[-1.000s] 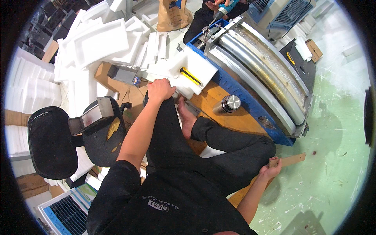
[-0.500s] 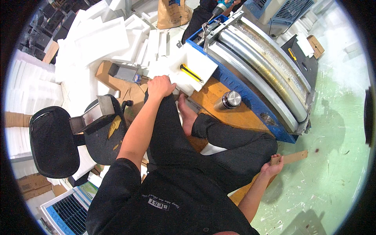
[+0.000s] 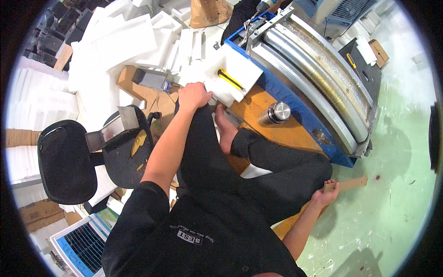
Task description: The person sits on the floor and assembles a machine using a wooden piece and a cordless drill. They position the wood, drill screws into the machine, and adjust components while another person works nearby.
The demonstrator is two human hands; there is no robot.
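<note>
My left hand (image 3: 194, 95) rests on my raised left knee. Its thumb stands apart, its fingers drape over the knee, and nothing shows in it. Low on the right, beside my bent right knee, my right hand (image 3: 325, 197) is closed on one end of a flat brown cardboard strip (image 3: 353, 183). The strip points outward over the green floor. Ahead of my left hand, a yellow and black utility knife (image 3: 230, 79) lies on a white foam block (image 3: 247, 69). A steel flask (image 3: 277, 113) stands on the brown wooden board between my legs and the machine.
A blue-framed machine with long metal rollers (image 3: 318, 78) fills the front right. Foam sheets (image 3: 122, 44) pile up front left. An office chair (image 3: 69, 161) on the left bears bent metal pieces. Beyond the machine, a person's dark-clothed leg and a power drill (image 3: 264, 5) are partly visible.
The whole view has shifted slightly, so the scene sits a little farther right. My left hand stays on the knee, and my right hand keeps its hold on the cardboard strip.
</note>
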